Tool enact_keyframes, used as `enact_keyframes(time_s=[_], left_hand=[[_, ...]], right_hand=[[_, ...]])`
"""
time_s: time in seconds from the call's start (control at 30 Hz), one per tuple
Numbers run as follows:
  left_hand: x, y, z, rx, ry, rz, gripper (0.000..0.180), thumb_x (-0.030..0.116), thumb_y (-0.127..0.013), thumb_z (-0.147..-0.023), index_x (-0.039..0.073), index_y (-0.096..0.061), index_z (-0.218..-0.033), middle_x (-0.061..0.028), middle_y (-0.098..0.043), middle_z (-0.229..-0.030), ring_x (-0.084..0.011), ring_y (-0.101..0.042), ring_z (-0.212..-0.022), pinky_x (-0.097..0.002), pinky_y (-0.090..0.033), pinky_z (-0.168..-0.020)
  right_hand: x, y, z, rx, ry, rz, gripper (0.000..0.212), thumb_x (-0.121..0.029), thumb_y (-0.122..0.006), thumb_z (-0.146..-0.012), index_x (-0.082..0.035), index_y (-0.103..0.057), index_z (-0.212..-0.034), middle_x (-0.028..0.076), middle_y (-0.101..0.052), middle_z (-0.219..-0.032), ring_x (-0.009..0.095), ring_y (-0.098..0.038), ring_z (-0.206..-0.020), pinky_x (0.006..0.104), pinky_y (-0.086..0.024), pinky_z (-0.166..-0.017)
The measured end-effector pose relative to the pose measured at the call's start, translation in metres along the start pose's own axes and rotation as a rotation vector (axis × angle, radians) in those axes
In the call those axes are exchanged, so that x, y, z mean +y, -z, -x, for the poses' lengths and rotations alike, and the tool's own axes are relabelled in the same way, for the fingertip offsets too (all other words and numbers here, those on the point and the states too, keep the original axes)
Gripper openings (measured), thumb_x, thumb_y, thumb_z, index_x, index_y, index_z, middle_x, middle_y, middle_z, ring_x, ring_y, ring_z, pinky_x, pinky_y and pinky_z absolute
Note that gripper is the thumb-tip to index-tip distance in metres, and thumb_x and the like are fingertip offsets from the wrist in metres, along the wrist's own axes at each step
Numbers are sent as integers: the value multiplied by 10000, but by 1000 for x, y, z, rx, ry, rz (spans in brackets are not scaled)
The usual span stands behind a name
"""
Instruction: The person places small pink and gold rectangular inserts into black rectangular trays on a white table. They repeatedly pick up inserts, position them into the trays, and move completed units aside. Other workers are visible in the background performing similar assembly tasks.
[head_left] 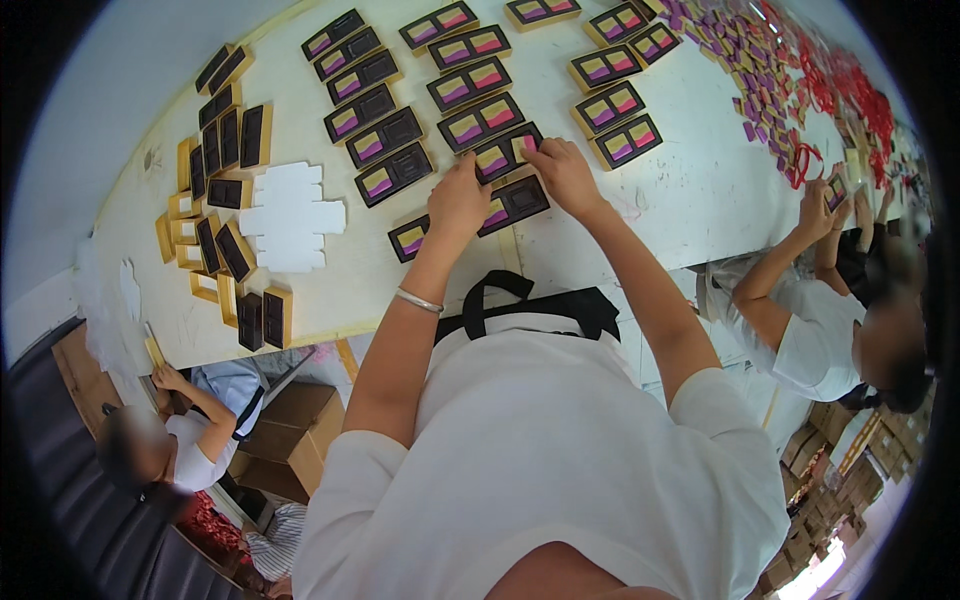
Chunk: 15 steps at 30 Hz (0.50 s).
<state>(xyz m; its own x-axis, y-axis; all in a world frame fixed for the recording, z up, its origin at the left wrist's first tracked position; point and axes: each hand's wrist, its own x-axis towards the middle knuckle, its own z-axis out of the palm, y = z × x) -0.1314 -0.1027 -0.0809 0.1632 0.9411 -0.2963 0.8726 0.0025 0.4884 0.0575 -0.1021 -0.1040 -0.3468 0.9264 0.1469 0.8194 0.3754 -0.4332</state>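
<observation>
On a white table [655, 205], just in front of a person in a white shirt [560, 450], lies a black and gold box [511, 154]. A purple and yellow packet [490, 162] sits in the left half of the box, and a pink and yellow packet [524, 143] is at its right half. The left hand [460, 205] has bent fingers at the left end of the box; you cannot tell if they grip it or only touch it. The right hand [566, 180] has its fingertips on the pink and yellow packet; you cannot tell if they pinch it or push it.

Just nearer to the person than the box is another box [518, 203] with only its left half filled. Past the box runs a line of two-packet boxes [470, 85]. Left of the box is a line of one-packet boxes [384, 138], then a flat white card [292, 218]. Far right of the box are a big pile of little packets [755, 85], some red ribbons [870, 110] and a co-worker [815, 310].
</observation>
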Motion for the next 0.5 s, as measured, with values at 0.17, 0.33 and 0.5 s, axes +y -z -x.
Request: enact_keyframes(time_s=[0.17, 0.33, 0.5], left_hand=[[7, 10, 1, -12, -40, 1, 474, 145, -619, -760, 1, -445, -1176, -172, -608, -901, -320, -599, -842, -407, -479, -705], [5, 13, -7, -100, -18, 13, 332, 147, -634, -747, 11, -437, -978, -182, -592, -927, -351, -598, -843, -422, -492, -687], [5, 13, -10, -111, -16, 3, 328, 153, -634, -748, 20, -424, -962, -180, -603, -865, -353, -603, -811, -434, -491, -663]], right_hand=[[-10, -16, 4, 329, 97, 56, 216, -79, -588, -700, -40, -590, -913, 115, -538, -965, 283, -511, -942, 377, -406, -803], [-13, -25, -5, 353, -4, -40, 209, -130, -673, -670, -50, -563, -828, 88, -539, -912, 256, -511, -916, 382, -392, -787], [-26, -20, -18, 274, -336, -1, 180, -216, -710, -642, -128, -594, -746, 43, -487, -788, 230, -490, -794, 359, -332, -695]])
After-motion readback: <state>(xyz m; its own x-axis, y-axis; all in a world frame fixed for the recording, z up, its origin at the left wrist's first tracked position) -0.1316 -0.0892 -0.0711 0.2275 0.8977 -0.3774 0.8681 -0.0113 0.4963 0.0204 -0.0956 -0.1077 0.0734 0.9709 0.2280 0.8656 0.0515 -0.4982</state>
